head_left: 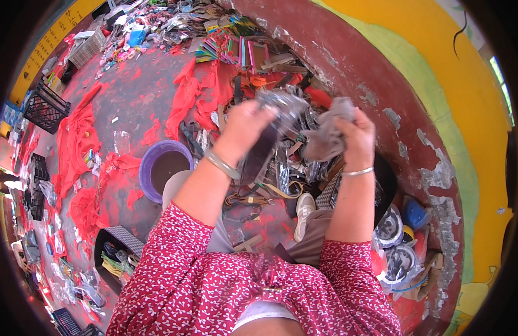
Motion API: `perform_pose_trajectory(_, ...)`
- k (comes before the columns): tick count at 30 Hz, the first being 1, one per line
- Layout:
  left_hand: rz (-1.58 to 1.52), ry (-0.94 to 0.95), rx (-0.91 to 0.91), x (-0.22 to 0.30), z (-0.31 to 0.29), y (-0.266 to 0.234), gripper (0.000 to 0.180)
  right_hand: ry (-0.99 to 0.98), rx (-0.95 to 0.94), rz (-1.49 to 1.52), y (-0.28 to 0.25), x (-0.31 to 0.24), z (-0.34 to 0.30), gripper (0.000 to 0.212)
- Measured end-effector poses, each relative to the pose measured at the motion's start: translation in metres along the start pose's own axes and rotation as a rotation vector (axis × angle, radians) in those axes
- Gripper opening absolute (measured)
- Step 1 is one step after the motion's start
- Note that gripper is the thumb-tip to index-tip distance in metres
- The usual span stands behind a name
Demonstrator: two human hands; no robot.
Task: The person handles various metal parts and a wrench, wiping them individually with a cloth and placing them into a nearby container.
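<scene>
My left hand (245, 127) is closed on a dark strip in clear plastic wrapping (260, 150), blurred by motion; I cannot make out its exact kind. Crumpled clear film sticks out past the fingertips. In my right hand (358, 134) a grey-brown cloth (326, 133) is bunched up, close beside the plastic. Both hands are raised over a heap of belts and plastic-wrapped pieces (282, 168). A coiled brown belt (245, 200) lies at the near side of that heap, by my white shoe (305, 215).
Left of my legs stands a purple bucket (144, 178) of murky water. A dark bin (110, 260) with mixed items is at lower left. Packaged round items (398, 263) lie at the right wall (382, 84). Red cloth (77, 140) and a black crate (46, 109) are farther left.
</scene>
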State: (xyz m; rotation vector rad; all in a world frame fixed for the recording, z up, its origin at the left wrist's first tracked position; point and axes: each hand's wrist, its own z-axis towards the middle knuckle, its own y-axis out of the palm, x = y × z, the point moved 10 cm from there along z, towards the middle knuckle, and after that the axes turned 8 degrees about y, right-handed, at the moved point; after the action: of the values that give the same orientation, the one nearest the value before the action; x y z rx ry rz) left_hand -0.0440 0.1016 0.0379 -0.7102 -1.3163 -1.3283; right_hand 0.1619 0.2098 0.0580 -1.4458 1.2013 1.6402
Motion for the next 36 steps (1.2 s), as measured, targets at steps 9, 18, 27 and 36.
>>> perform_pose_trajectory(9, -0.408, -0.046, 0.028, 0.0, 0.003, -0.002, 0.022, 0.056, -0.076, 0.56, -0.025, 0.0, 0.003, 0.023)
perform_pose_trajectory(18, 0.34, -0.015, -0.286, -0.028, 0.0, 0.019, 0.029, -0.083, -0.357, -0.444, 0.062, -0.004, -0.029, 0.04)
perform_pose_trajectory(27, 0.265, -0.007, -0.375, -0.026, -0.013, 0.044, 0.03, -0.338, -0.29, -0.791, 0.096, -0.002, -0.034, 0.02)
perform_pose_trajectory(36, 0.217, -0.055, -0.472, -0.031, -0.014, 0.05, 0.039, -0.6, 0.063, -0.728, 0.085, -0.021, -0.044, 0.014)
